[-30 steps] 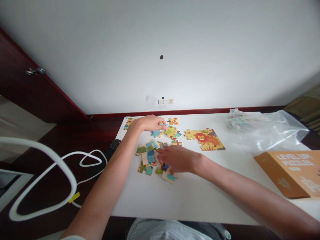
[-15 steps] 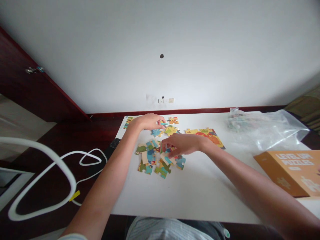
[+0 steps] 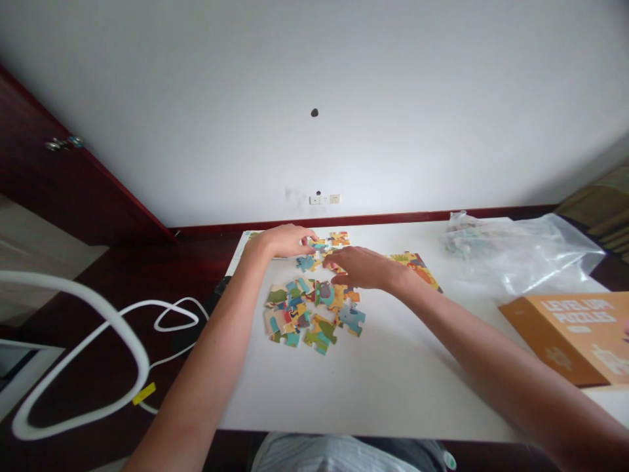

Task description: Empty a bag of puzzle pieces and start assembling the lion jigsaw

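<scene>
My left hand is over the far left of the white table. Its thumb and fingers are apart, beside a blue and yellow puzzle piece. To its right my right hand hovers with fingers spread and bent, over yellow pieces that it partly hides. A blue piece lies between the hands. Nearer me is a loose pile of puzzle pieces in green, blue and yellow, some overlapping. An orange piece lies at the back. A joined puzzle section with a lion is partly behind my right wrist.
A clear plastic bag lies at the table's far right. Nearer stands an orange puzzle box. A printed sheet is partly under my left hand. White cable loops left of the table; the wall rises behind it.
My right hand has moved from the near pile up to the farther pieces, uncovering pieces in the pile. My left hand has shifted slightly left.
</scene>
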Tool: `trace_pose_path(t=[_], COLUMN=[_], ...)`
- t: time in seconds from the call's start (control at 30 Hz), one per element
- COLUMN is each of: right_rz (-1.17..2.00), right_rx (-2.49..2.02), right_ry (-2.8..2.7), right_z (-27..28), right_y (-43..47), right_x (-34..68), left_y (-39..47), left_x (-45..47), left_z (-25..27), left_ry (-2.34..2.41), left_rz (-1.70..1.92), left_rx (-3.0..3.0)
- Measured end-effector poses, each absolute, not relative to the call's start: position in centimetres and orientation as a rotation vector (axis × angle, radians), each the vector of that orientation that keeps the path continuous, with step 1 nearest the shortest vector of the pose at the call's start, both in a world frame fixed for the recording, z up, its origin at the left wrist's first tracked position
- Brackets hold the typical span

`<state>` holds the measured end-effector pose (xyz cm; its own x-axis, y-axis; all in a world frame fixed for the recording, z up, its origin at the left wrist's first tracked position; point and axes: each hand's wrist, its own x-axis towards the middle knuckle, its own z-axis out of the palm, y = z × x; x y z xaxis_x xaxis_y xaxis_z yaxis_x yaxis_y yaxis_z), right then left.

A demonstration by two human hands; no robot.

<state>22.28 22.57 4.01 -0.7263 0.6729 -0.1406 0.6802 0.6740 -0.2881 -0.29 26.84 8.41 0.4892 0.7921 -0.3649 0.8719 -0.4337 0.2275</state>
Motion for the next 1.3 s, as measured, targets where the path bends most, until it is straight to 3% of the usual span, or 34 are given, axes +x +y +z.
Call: trace_pose_path(t=[0.33, 1.03, 1.3], right_rz=[-0.606, -0.651, -0.864], right_rx=[0.998, 0.994, 1.012], right_ry=[2.769, 2.767, 2.687], right_z=[3.3, 4.1, 6.2], right_y=[21.3, 21.1, 22.7], right_x=[21.0, 21.1, 23.5], left_y=[27.3, 27.1, 27.0], left_x=[-0.4, 0.0, 0.0], left_z=[7.4, 7.4, 7.5], left_ry=[1.392, 1.381, 1.399], left_rz=[-0.533, -0.557, -0.538], left_rx=[2.326, 2.324, 2.325])
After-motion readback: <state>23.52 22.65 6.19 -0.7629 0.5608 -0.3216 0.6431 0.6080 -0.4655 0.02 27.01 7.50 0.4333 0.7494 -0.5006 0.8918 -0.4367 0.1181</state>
